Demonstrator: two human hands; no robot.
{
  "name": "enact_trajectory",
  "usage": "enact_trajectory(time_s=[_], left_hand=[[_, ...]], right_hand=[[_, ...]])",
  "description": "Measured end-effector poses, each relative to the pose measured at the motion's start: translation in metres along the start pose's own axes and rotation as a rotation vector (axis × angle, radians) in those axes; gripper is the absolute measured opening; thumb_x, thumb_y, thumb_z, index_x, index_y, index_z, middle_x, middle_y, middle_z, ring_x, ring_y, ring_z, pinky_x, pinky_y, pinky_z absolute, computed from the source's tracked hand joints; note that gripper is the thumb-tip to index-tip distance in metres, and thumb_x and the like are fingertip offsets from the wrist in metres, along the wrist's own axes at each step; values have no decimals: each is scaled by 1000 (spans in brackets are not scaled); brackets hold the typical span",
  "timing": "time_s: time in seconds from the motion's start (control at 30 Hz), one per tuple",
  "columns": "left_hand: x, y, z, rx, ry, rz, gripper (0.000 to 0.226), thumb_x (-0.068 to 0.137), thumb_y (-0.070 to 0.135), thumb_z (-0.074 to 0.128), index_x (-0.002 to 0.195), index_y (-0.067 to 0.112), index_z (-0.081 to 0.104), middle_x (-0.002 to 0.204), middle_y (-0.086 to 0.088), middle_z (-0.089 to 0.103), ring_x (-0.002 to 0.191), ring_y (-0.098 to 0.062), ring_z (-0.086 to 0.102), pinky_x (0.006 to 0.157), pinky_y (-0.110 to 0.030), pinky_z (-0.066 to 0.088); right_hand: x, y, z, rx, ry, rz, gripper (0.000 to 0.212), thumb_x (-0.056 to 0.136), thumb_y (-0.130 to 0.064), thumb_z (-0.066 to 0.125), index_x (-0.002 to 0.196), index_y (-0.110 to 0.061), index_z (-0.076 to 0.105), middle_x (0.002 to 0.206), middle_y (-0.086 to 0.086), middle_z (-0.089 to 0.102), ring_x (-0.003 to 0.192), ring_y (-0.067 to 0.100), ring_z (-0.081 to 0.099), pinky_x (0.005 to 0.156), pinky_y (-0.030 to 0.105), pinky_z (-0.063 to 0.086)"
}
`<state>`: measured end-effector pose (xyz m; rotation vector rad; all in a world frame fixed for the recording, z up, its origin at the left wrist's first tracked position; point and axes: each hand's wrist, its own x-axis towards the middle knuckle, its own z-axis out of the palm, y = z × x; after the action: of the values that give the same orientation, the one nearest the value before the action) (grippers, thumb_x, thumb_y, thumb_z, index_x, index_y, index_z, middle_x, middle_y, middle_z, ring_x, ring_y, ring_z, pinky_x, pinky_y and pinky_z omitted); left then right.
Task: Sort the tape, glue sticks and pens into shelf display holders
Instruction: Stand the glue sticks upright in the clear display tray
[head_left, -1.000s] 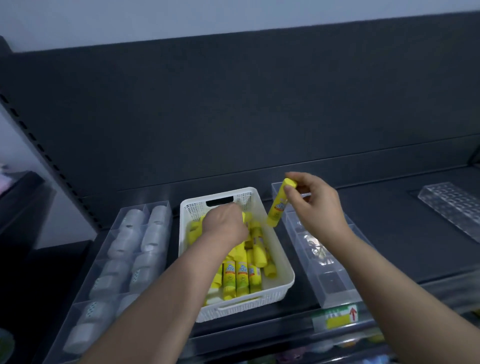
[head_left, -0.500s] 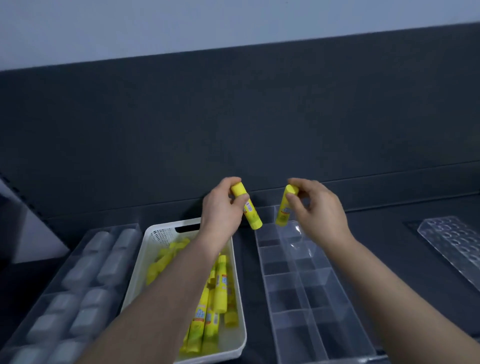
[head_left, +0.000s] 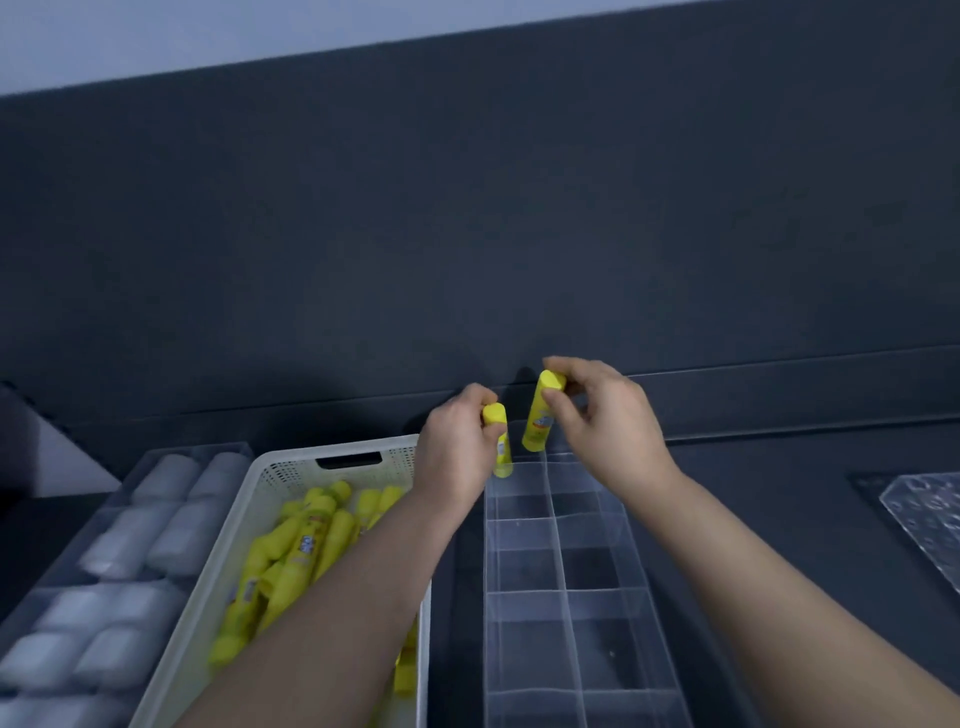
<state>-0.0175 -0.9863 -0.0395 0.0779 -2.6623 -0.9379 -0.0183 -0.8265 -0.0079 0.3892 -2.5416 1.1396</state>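
My left hand (head_left: 457, 447) grips a yellow glue stick (head_left: 500, 441) upright, its lower end at the back left cell of the clear divided holder (head_left: 558, 587). My right hand (head_left: 605, 426) holds a second yellow glue stick (head_left: 540, 415) by its cap, upright over the holder's back right cell. The white basket (head_left: 244, 545) to the left holds several more yellow glue sticks (head_left: 296, 561), partly hidden by my left forearm.
A clear tray (head_left: 67, 561) of white tape rolls (head_left: 130, 540) sits at the far left. A clear perforated acrylic holder (head_left: 930, 519) lies at the right edge. The dark shelf back panel (head_left: 467, 234) rises just behind the holders.
My left hand took a glue stick out of the basket and carried it right to the holder. Both sticks have turned upright and come down toward the back cells. The view has shifted closer.
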Motion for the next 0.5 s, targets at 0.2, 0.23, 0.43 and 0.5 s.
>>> enact_trajectory(time_s=[0.2, 0.23, 0.43, 0.5], left_hand=[[-2, -3, -10, 3, 52, 33, 32, 78, 13, 75, 108, 11, 63, 100, -4, 69, 91, -19, 65, 81, -33, 52], [-2, -5, -14, 31, 50, 49, 27, 79, 12, 73, 104, 11, 64, 98, -5, 69, 91, -20, 65, 80, -35, 52], [-13, -21, -42, 209, -3, 71, 16, 88, 14, 61, 102, 17, 68, 104, 0, 67, 97, -20, 62, 82, -34, 49], [-17, -22, -48, 223, 8, 60, 16, 90, 15, 59, 103, 19, 68, 106, 3, 66, 98, -17, 61, 81, -32, 48]], right_hand=[[5, 4, 13, -79, -48, -44, 32, 91, -21, 59, 123, -18, 60, 106, 4, 65, 93, 23, 63, 82, 37, 51], [5, 5, 16, -102, -64, -44, 31, 91, -21, 58, 122, -18, 60, 104, 4, 65, 93, 23, 62, 81, 36, 51], [3, 8, 31, -196, -159, -47, 25, 90, -18, 57, 115, -18, 60, 99, 4, 63, 88, 26, 62, 76, 37, 50], [2, 8, 34, -196, -139, -55, 24, 90, -16, 57, 113, -16, 61, 99, 5, 63, 86, 27, 63, 74, 39, 51]])
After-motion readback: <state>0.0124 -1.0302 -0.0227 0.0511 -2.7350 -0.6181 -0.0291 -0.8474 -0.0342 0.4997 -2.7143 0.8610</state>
